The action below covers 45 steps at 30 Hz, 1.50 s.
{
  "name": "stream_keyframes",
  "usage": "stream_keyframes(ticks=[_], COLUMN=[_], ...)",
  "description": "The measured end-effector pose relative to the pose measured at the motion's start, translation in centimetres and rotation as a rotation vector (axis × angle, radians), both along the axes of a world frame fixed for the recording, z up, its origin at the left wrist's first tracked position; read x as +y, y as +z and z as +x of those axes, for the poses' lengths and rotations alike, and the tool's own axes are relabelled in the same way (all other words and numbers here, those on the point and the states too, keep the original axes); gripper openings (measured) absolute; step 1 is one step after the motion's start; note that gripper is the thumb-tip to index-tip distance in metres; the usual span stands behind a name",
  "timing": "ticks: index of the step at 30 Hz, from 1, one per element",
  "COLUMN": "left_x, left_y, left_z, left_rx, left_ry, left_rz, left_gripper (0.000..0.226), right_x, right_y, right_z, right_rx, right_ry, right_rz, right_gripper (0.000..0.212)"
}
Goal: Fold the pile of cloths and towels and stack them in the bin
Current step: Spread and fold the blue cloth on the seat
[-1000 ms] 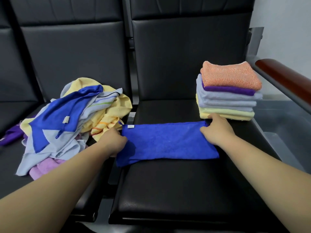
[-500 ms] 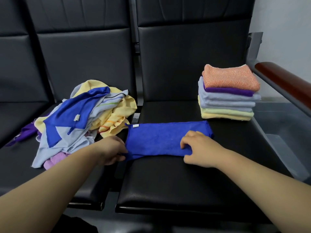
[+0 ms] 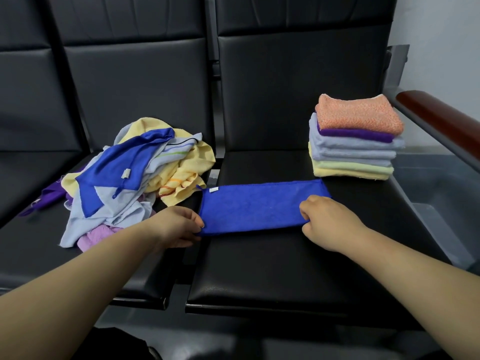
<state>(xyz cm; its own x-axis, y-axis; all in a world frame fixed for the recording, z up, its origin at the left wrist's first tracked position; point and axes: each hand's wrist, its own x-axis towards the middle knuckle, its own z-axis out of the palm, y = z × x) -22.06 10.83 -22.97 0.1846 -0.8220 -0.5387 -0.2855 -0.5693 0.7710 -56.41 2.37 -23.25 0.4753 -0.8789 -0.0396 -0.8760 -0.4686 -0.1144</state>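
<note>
Nearest us, our two bare forearms reach out over the front of a black padded seat (image 3: 259,276). Our left hand (image 3: 179,226) pinches the near left corner of the blue cloth (image 3: 254,207) between thumb and fingers, right at the gap between two seats. Our right hand (image 3: 324,219) curls its fingers down onto the near edge of the same cloth, toward its right end, and grips it. Between the hands the blue cloth lies flat on the seat as a long folded strip. A small white tag (image 3: 214,189) sits on its far left corner, just beyond the left hand. Farther off, beyond and left of the left hand, the loose pile (image 3: 130,178) of yellow, pale blue, deep blue and lilac cloths lies on the neighbouring seat. Beyond the right hand stands the folded stack (image 3: 355,149), orange on top, just past the strip's far right corner, with a dark red armrest (image 3: 441,120) to its right
</note>
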Motion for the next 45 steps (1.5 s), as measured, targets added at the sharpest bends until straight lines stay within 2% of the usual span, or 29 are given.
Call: stream_keyframes(ticks=[3, 9, 13, 18, 20, 25, 26, 29, 32, 38, 42, 45], left_x=[0.2, 0.2, -0.2, -1.0, -1.4, -3.3, -3.8, -5.2, -6.6, -11.2, -16.7, -19.7], left_y=[0.2, 0.7, 1.1, 1.6, 1.3, 0.9, 0.9, 0.4, -0.2, 0.5, 2.1, 2.2], left_z=[-0.6, -1.6, -2.4, -3.3, -4.3, -6.9, -7.4, -9.1, -10.6, -13.3, -18.2, -21.5], left_rx=[-0.17, -0.296, -0.4, -0.665, -0.736, -0.766, -0.755, -0.73, -0.709, -0.69, -0.727, -0.755], left_ry=[-0.135, -0.327, -0.349, -0.376, -0.402, -0.426, -0.426, -0.435, -0.466, -0.515, -0.59, -0.636], left_rz=[-0.023, -0.027, -0.024, -0.101, -0.151, -0.29, -0.316, -0.373, -0.395, -0.418, -0.432, -0.348], left_gripper=[0.013, 0.02, 0.006, 0.022, 0.022, 0.008, 0.008, 0.01, 0.014, 0.013, 0.025, 0.024], right_x=[0.0, 0.1, 0.3, 0.1, -0.3, -2.5, -3.2, -5.0, -6.1, -6.0, -5.3, -4.9], right_y=[-0.1, -0.1, 0.1, 0.2, 0.3, 0.8, 0.9, 1.1, 1.4, 2.4, 2.9, 3.1], right_z=[-0.4, -1.2, -1.4, -1.2, -1.1, -1.0, -1.1, -1.4, -1.8, -2.8, -3.3, -3.3], right_rx=[-0.008, -0.023, -0.046, -0.079, -0.112, -0.179, -0.212, -0.246, -0.183, -0.204, -0.071, 0.031], right_ry=[-0.021, -0.038, -0.026, -0.091, -0.142, -0.297, -0.343, -0.502, -0.614, -0.613, -0.527, -0.443], right_rz=[0.004, 0.033, 0.082, 0.105, 0.092, 0.029, 0.02, 0.063, 0.191, 0.408, 0.448, 0.454], right_gripper=[0.007, 0.01, 0.013, 0.018, 0.016, 0.004, 0.006, 0.03, 0.033, 0.045, 0.048, 0.048])
